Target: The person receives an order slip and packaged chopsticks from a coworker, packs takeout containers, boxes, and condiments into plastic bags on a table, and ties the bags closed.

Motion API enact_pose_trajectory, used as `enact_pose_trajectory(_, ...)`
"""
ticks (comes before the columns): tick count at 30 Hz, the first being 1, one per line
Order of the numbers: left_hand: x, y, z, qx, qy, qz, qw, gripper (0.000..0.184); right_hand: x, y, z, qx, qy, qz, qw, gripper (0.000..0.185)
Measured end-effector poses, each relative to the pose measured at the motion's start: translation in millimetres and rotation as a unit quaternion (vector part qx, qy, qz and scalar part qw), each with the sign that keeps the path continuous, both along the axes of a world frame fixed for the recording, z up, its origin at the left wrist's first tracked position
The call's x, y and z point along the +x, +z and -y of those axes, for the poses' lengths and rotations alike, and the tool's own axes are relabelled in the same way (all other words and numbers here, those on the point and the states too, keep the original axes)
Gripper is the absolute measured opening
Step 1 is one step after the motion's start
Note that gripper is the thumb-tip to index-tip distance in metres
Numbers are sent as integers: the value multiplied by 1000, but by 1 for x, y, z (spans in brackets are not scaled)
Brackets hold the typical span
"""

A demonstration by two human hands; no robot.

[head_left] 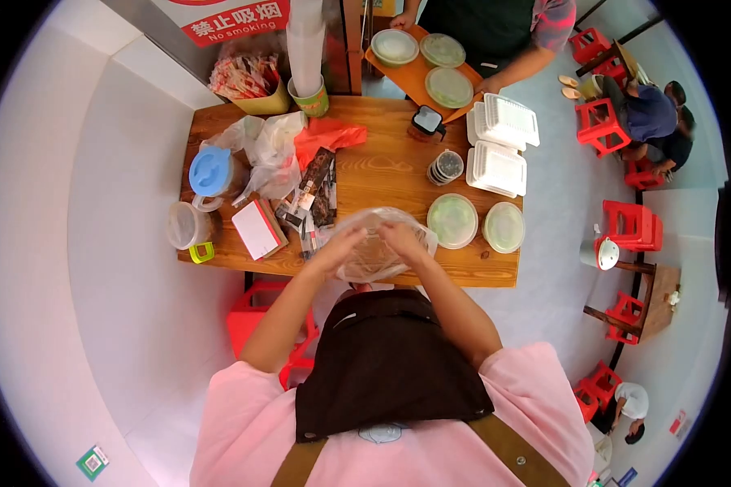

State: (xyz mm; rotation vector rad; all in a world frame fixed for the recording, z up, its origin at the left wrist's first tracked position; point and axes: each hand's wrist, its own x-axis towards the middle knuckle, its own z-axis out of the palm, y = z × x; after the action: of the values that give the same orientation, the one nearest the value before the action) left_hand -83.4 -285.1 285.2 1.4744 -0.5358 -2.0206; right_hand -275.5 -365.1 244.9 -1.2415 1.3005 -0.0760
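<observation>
A clear plastic bag [374,264] is spread at the table's front edge, its rim bunched and wide. My left hand [339,250] grips the bag's left side, fingers curled into the plastic. On the opposite side my right hand [404,241] has its fingers closed on the film; the fingertips are partly blurred. Just right of the bag sit a round lidded bowl [452,221] and a smaller lidded bowl [503,227]. Behind them stands a stack of small dark-filled cups [446,167].
White takeaway boxes [495,169] are stacked at the right. Across the table, another person's hand [489,86] holds an orange tray [418,81] with lidded bowls. Packets [321,191], plastic bags [272,150], a notepad [257,230] and a blue-lidded jug [212,172] occupy the left.
</observation>
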Motion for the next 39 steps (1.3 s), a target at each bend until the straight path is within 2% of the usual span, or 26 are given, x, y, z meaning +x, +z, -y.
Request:
enact_pose_trajectory(1,4,-11,9,-9,28,14,999,84,3,-4,4,76,-75,70,992,45)
enact_pose_trajectory(2,9,-21,16,-18,55,28,998,85,5,-8,6,111,-117,81,984,47)
enact_pose_trajectory(3,6,1,25,66,62,98,991,79,4,-24,7,144,-160,91,972,49)
enact_pose_trajectory(4,6,-2,28,61,76,98,990,80,1,-41,8,178,-203,100,958,51)
enact_pose_trajectory(6,5,-20,29,54,107,95,988,82,-18,-85,6,110,-183,99,972,55)
enact_pose_trajectory(8,3,-89,28,-56,102,163,980,83,-25,-97,1,60,-192,87,976,57)
enact_pose_trajectory(9,-2,-87,28,-109,99,196,970,84,-26,-98,-3,42,-213,76,973,57)
enact_pose_trajectory(10,-6,-84,26,-78,123,163,976,84,-26,-97,-5,24,-234,66,970,57)
enact_pose_trajectory(12,-12,-63,28,-22,168,97,981,84,-26,-87,-6,-33,-200,70,977,57)
enact_pose_trajectory(13,-12,-56,30,-14,156,92,983,85,-24,-75,-5,-61,-182,71,979,57)
enact_pose_trajectory(16,-13,-47,30,3,149,98,984,80,-16,-19,2,11,-44,-32,998,60)
enact_pose_trajectory(18,-17,-44,30,0,181,127,975,73,-3,-33,0,-40,-94,24,994,59)
enact_pose_trajectory(19,-14,-61,27,-24,138,154,978,65,0,-51,-1,-65,-120,52,989,58)
enact_pose_trajectory(21,-1,-111,26,-73,53,207,974,52,-7,-96,9,-29,-97,50,994,59)
enact_pose_trajectory(23,1,-104,27,-122,-126,265,948,48,-9,-92,14,0,-76,30,997,60)
enact_pose_trajectory(24,1,-97,26,-143,-213,290,922,46,-7,-62,13,12,-64,10,998,60)
enact_pose_trajectory(25,-2,-80,29,-122,-248,328,903,51,-6,-45,13,23,-52,-10,998,60)
enact_pose_trajectory(28,0,-110,23,-267,-107,415,863,54,-11,-73,7,-7,-49,0,999,65)
enact_pose_trajectory(31,4,-129,22,-261,-120,450,846,60,-13,-87,3,6,-61,53,997,69)
enact_pose_trajectory(34,3,-126,32,-154,-164,459,859,56,-17,-69,-4,2,-68,-11,998,74)
enact_pose_trajectory(37,0,-117,36,-151,-120,426,884,54,-23,-63,-3,-20,-20,-20,999,76)
enact_pose_trajectory(39,-5,-112,35,-150,-164,464,858,55,-23,-67,-2,-26,-14,-8,1000,78)
